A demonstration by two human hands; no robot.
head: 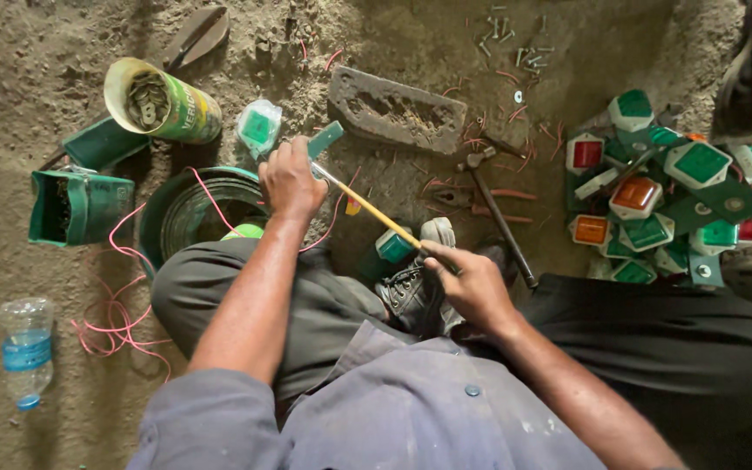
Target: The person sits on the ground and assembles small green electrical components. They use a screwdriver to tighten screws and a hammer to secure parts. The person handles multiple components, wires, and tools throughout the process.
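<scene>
Seated on the dirt floor (pixel 36 70), the person's left hand (pixel 292 181) is clamped on a green housing (pixel 327 137) while the right hand (pixel 467 280) grips a yellow-handled screwdriver (pixel 376 213) against it, many finished lamps (pixel 663 191) piled nearby.

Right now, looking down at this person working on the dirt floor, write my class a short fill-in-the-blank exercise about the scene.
1. The right hand grips the ____ handle of a screwdriver.
2. The left hand holds a small ____ part.
3. The plastic bottle has a ____ label.
4. The hammer lies on the ____.

Missing words: yellow; green; blue; ground
</scene>
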